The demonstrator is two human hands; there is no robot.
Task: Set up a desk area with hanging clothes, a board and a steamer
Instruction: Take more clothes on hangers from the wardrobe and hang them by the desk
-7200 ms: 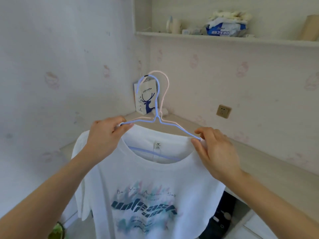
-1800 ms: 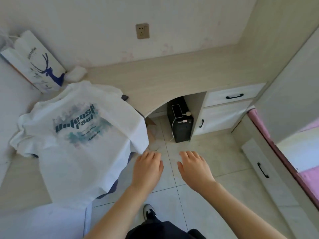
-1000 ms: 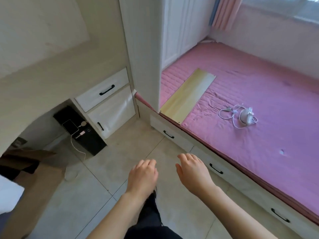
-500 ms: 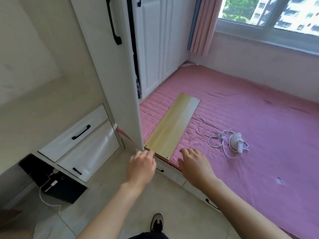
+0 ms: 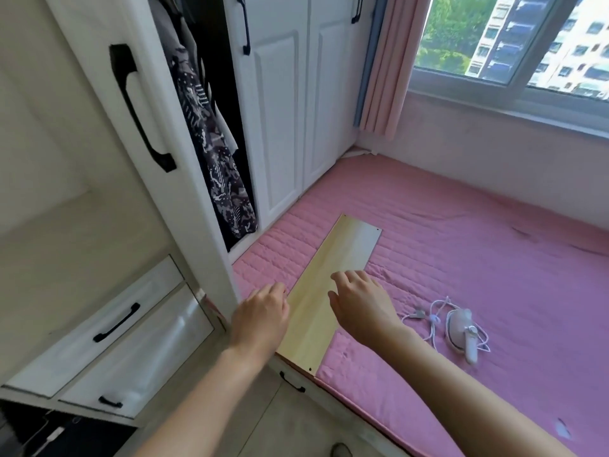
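Pale wooden board lies flat on pink mattress; both hands' fingers relaxed, empty.

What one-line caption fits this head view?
Both hands, left and right, reach for the wooden board on the pink mattress.

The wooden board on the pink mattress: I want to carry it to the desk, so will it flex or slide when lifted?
The board looks thin, flat and straight-edged, so probably stiff and fairly light. Its glossy face may be slippery. Being long, it would likely swing if held at one end; both hands seem wise.
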